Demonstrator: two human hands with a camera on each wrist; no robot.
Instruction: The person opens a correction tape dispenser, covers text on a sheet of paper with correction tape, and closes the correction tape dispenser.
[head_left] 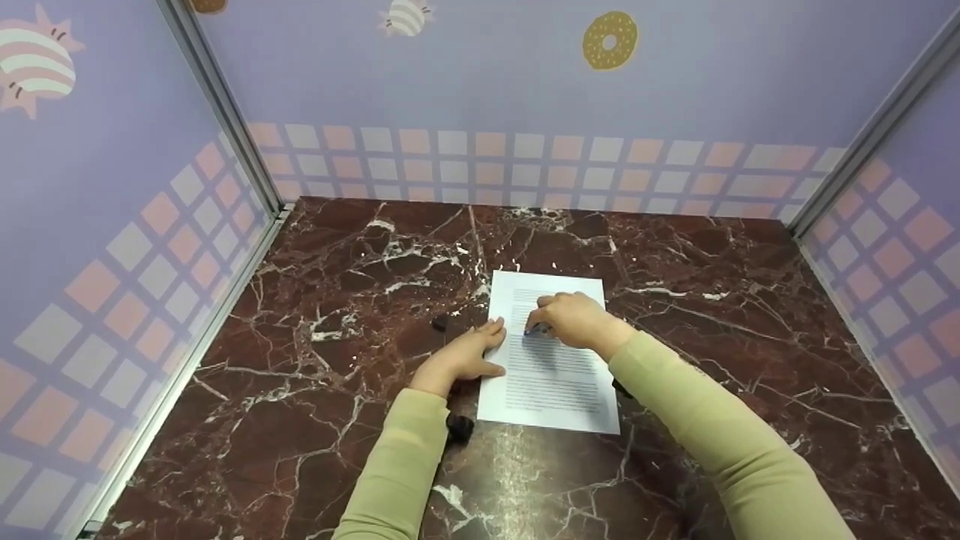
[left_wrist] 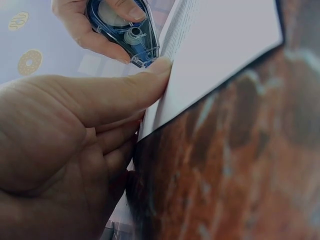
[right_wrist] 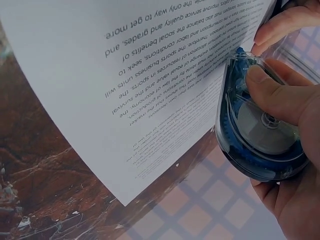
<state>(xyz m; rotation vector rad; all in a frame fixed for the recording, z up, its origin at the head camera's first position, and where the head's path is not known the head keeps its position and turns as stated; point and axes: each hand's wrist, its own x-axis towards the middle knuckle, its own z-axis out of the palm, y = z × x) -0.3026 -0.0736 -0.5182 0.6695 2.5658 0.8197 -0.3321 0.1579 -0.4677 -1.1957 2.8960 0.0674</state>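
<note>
A printed sheet of paper [head_left: 555, 390] lies on the dark red marbled table. My right hand [head_left: 574, 319] grips a blue, see-through correction tape dispenser [right_wrist: 265, 130] over the upper middle of the text, its tip down at the lines. The thumb lies on the dispenser's side in the right wrist view. My left hand [head_left: 469, 354] rests at the sheet's left edge, thumb and fingertips on the paper. In the left wrist view the left thumb [left_wrist: 125, 95] lies on the margin close to the dispenser's tip [left_wrist: 142, 57].
A small dark object [head_left: 439, 322] lies on the table [head_left: 360, 420] left of the sheet. Purple panels with a checkered band [head_left: 495, 161] enclose the table at the back and both sides. A black wrist device [head_left: 459, 427] sits at the left sleeve.
</note>
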